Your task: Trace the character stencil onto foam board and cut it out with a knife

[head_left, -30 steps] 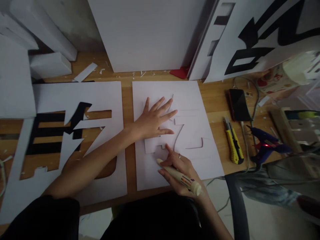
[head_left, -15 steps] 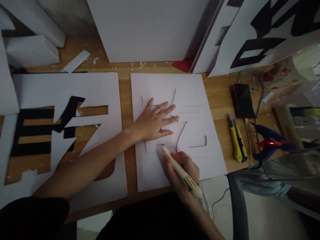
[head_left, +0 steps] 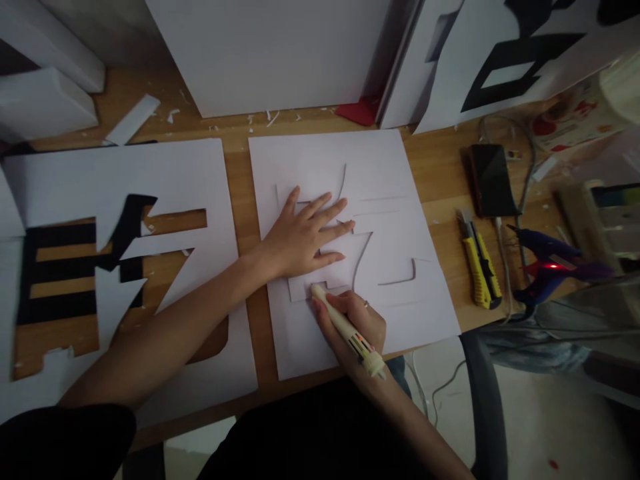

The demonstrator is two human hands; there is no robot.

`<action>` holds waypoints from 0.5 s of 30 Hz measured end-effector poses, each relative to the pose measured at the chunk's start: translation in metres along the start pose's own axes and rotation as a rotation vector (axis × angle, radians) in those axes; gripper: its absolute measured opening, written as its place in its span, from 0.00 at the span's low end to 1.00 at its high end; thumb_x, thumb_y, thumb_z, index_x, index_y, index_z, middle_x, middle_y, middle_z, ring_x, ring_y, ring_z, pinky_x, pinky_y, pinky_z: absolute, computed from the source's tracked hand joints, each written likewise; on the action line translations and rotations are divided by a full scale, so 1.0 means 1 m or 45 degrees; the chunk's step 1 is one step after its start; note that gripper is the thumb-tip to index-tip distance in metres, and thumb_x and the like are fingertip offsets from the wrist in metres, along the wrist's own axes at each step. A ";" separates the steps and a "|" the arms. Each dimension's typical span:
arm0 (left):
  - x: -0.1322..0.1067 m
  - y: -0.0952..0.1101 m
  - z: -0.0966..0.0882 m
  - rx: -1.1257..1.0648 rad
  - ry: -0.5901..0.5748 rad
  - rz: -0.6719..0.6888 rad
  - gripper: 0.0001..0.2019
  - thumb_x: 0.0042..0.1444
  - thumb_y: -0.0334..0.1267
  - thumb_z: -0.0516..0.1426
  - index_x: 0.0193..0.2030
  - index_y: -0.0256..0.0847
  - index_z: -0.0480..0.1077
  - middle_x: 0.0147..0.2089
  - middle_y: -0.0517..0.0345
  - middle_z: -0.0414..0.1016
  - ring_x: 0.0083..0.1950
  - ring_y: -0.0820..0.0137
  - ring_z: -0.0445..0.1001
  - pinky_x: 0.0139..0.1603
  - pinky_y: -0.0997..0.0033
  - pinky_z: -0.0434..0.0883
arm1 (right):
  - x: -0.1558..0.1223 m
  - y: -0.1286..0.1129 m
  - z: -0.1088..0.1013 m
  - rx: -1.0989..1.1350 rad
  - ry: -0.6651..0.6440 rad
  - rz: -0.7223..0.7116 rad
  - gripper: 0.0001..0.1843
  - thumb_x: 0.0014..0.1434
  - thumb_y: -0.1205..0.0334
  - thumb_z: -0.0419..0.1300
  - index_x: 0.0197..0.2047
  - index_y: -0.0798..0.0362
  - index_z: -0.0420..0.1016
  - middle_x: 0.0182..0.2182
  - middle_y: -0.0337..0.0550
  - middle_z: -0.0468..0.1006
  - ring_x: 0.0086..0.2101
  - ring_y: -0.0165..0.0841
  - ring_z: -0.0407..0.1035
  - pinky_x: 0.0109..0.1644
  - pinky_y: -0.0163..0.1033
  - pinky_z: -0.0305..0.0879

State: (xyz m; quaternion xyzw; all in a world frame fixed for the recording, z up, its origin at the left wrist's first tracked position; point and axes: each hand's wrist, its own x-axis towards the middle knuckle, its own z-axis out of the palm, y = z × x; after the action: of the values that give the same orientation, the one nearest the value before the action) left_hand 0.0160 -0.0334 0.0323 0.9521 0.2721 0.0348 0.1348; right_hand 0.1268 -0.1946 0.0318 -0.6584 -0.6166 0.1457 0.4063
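Observation:
My left hand (head_left: 313, 233) lies flat with fingers spread on a white cut-out shape (head_left: 300, 289), pressing it against a white board (head_left: 430, 313). In my right hand (head_left: 363, 320) is a thick cream multi-colour pen (head_left: 345, 330), slanted, its tip at a notch in the cut-out's near edge. Dark curved and straight lines show on the board to the right of my left hand. Part of the cut-out is hidden under my palm and fingers.
Left lies a white board with cut-out openings (head_left: 220, 173) and black pieces. To the right are a yellow utility knife (head_left: 483, 267), a black box-like device (head_left: 493, 180) with a cable, and a blue glue gun (head_left: 545, 247) with a red light. Large white panels (head_left: 280, 53) stand behind.
The pen tip has shifted a little left along the notch, and my right hand with it. My left hand stays on the cut-out. The camera view has shifted slightly.

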 end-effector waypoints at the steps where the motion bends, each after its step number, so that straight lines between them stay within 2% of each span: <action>1: 0.000 0.000 0.000 0.005 0.006 0.000 0.28 0.67 0.56 0.47 0.70 0.50 0.55 0.76 0.52 0.44 0.76 0.52 0.44 0.69 0.28 0.38 | 0.000 0.000 0.000 0.003 0.011 0.002 0.06 0.59 0.62 0.64 0.33 0.52 0.71 0.22 0.32 0.71 0.20 0.23 0.63 0.23 0.30 0.58; 10: 0.000 0.000 0.001 0.011 0.013 0.001 0.28 0.67 0.55 0.47 0.70 0.51 0.55 0.76 0.52 0.44 0.76 0.52 0.45 0.68 0.27 0.38 | 0.002 0.001 -0.001 0.043 -0.031 0.010 0.05 0.60 0.63 0.64 0.35 0.52 0.72 0.23 0.33 0.73 0.21 0.24 0.64 0.24 0.31 0.60; 15: 0.000 0.001 0.000 0.006 -0.002 -0.011 0.28 0.67 0.55 0.47 0.71 0.51 0.55 0.76 0.53 0.43 0.76 0.52 0.44 0.68 0.28 0.37 | 0.003 0.002 -0.002 0.281 -0.088 0.157 0.05 0.59 0.64 0.65 0.33 0.51 0.72 0.25 0.34 0.75 0.22 0.23 0.66 0.26 0.30 0.62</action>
State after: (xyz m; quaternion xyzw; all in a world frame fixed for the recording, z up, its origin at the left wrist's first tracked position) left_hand 0.0167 -0.0338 0.0321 0.9513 0.2761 0.0330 0.1328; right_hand 0.1300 -0.1923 0.0323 -0.6409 -0.5688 0.2601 0.4450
